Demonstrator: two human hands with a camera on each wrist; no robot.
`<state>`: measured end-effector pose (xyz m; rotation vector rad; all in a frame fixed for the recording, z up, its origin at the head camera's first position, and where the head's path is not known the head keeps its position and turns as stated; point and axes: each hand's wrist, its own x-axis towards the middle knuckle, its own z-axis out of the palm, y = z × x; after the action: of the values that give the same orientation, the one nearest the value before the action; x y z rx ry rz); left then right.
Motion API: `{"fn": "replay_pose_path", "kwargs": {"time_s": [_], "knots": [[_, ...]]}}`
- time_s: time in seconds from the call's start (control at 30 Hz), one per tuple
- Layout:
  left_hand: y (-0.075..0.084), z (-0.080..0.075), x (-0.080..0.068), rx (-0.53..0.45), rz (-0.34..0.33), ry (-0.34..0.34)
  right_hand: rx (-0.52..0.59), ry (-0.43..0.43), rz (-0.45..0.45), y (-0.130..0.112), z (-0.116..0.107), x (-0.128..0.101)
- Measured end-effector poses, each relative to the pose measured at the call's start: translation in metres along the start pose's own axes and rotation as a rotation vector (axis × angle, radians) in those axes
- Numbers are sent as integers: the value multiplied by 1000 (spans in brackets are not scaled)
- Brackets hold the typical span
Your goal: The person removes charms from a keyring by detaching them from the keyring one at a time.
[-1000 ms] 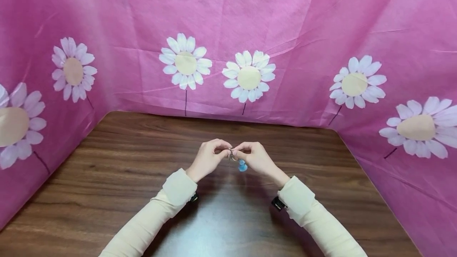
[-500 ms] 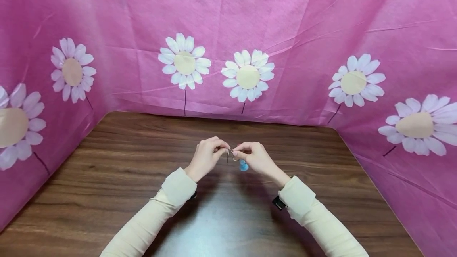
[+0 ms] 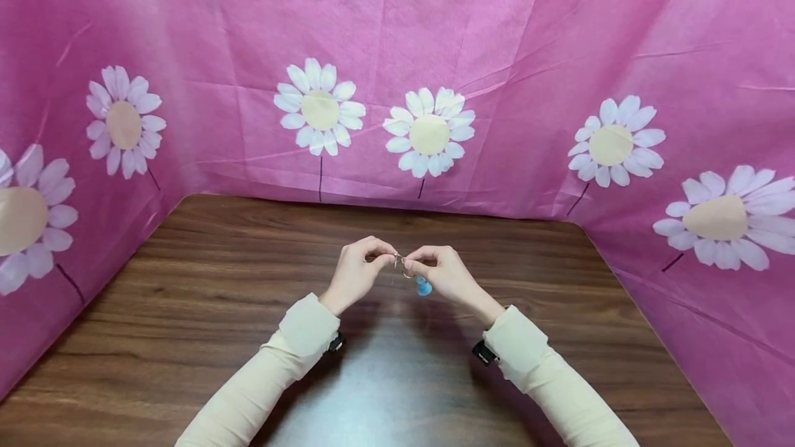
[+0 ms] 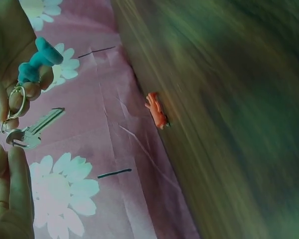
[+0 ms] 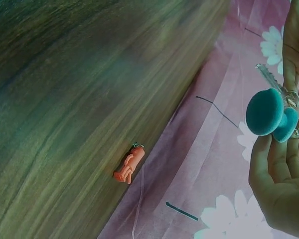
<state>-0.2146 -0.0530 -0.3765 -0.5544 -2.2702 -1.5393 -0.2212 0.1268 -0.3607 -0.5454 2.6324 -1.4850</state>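
Over the table, my left hand (image 3: 354,271) pinches a silver key (image 4: 46,121) at its head, between thumb and finger. The toothed blade sticks out free of the fingertips. Opposite it, my right hand (image 3: 452,276) pinches a metal keychain ring (image 4: 24,101) linked beside the key. From that ring hangs a blue, rounded charm (image 5: 265,112), below the right fingers in the head view (image 3: 424,286). A narrow gap, bridged by the metal rings, separates the two hands. The part of the ring inside the right fingertips is hidden.
A small orange figure charm (image 5: 130,164) with a metal loop lies on the brown wooden table (image 3: 248,240) near its far edge; the hands hide it in the head view. A pink cloth (image 3: 497,33) printed with daisies surrounds the table at the back and sides.
My left hand has shifted slightly up and left, widening the gap from the right hand. The key has turned and hangs more visibly between them. My right hand stays nearly still.
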Motion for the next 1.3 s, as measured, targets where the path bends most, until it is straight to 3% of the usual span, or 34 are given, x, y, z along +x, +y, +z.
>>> {"fn": "replay_pose_path", "kwargs": {"time_s": [0.17, 0.4, 0.6, 0.97, 1.3], "knots": [[0, 4, 0, -50, -45, 17, 5, 12, 1, -1, -2, -2], [1, 7, 0, -174, -165, 32, 73, 8, -20, 1, -1, -3], [3, 11, -1, -263, -237, -7, 125, -2, 16, 6, 0, -3], [-2, 16, -4, -124, -66, -75, 181, 27, 57, 7, -5, -4], [-1, 14, -2, 28, 19, -79, 46, 30, -1, 10, -3, -5]]}}
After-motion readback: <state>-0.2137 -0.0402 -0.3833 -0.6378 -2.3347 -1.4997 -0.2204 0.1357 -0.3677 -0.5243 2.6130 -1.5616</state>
